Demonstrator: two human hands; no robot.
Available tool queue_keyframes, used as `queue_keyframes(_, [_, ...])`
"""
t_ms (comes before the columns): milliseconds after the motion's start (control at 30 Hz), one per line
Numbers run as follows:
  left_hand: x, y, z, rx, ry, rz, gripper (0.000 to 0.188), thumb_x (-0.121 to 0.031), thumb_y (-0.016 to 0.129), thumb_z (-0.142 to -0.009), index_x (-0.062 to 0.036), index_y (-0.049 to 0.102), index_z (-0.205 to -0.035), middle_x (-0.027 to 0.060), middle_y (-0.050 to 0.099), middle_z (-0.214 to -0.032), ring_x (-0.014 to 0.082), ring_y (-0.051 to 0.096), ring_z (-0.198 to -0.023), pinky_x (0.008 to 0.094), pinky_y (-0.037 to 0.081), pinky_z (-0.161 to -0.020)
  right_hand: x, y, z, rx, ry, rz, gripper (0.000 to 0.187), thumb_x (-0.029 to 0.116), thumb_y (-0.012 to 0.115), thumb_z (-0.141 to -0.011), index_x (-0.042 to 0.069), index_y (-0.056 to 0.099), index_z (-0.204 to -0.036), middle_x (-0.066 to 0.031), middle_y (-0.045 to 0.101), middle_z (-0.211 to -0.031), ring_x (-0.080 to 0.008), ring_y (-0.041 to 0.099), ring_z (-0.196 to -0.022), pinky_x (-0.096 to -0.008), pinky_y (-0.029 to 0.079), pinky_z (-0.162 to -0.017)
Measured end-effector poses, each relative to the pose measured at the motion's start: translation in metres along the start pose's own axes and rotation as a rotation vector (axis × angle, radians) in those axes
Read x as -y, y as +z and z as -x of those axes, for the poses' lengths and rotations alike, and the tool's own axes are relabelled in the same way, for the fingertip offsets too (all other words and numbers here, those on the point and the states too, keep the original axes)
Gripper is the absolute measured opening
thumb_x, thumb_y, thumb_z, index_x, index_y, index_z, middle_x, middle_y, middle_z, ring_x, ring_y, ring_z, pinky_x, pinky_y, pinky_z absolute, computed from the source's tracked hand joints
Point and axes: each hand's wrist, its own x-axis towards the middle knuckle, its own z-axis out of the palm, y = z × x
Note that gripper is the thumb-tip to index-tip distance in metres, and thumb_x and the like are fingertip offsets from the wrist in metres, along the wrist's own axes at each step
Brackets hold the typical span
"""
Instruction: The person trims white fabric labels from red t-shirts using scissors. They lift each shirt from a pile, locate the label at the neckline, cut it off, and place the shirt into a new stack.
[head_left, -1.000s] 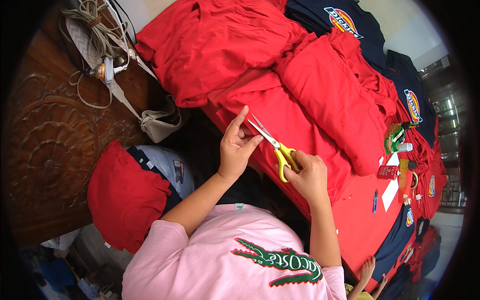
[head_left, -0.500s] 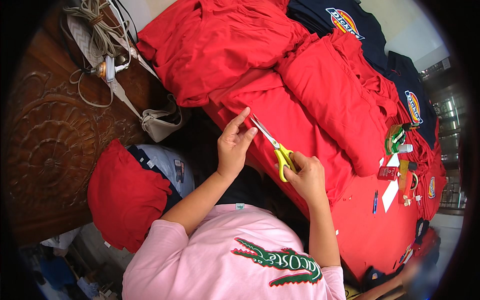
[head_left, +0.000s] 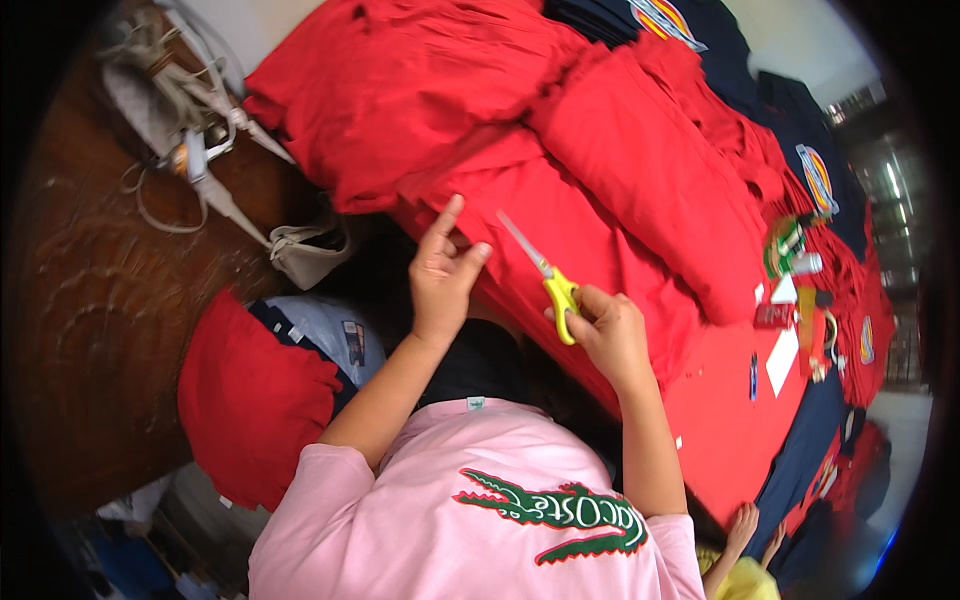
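1. The scissors (head_left: pixel 546 271) were partly hidden: the right hand (head_left: pixel 612 335) covered a portion of the yellow handles, and the blades were blurred, so I could not tell if they were fully closed.
2. The scissors lay on the far-left side of the right hand, held by the handles between its thumb and fingers, and the blades pointed away to the far left.
3. The left hand (head_left: pixel 442 277) was to the left of the blades, near but apart from them. Its index finger was stretched out and its thumb was spread from it; the other fingers were bent and partly hidden. Whether it had some fine thread, I could not tell.
4. Beyond both hands was a large heap of red cloth (head_left: pixel 430 95), cut off by the far edge of the view.
5. To the right, on the red table surface (head_left: pixel 720 420), were a blue pen (head_left: pixel 753 376) and a white paper (head_left: pixel 783 362).
6. At the near right, the hands of another person (head_left: pixel 742 525) were small and partly hidden.
7. To the left hung a pale bag (head_left: pixel 312 255), beside carved dark wood (head_left: pixel 80 320) whose pattern was blurred.
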Motion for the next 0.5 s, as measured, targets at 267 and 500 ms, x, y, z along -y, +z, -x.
queue_keyframes(267, [-0.001,-0.058,-0.050,-0.009,0.415,-0.972,0.060,0.001,0.069,-0.085,-0.0114,0.065,-0.144,0.0175,0.057,-0.132,0.0339,0.056,-0.126,0.0436,0.043,-0.111,-0.077,-0.097,0.097,-0.670,0.296,-0.525,0.027,0.011,0.082,-0.094,0.007,0.062,-0.112,0.0012,0.061,-0.089,-0.0059,0.057,-0.075,-0.0212,0.045,-0.063])
queue_keyframes(500, [-0.005,-0.052,-0.086,0.040,0.316,-1.030,0.047,-0.006,0.071,-0.091,-0.0125,0.068,-0.138,0.0134,0.056,-0.141,0.0293,0.059,-0.128,0.0393,0.050,-0.104,-0.061,-0.038,0.173,-0.479,0.157,-0.405,0.079,0.014,0.104,-0.064,0.009,0.052,-0.124,-0.0049,0.061,-0.131,-0.0110,0.056,-0.086,-0.0292,0.052,-0.077])
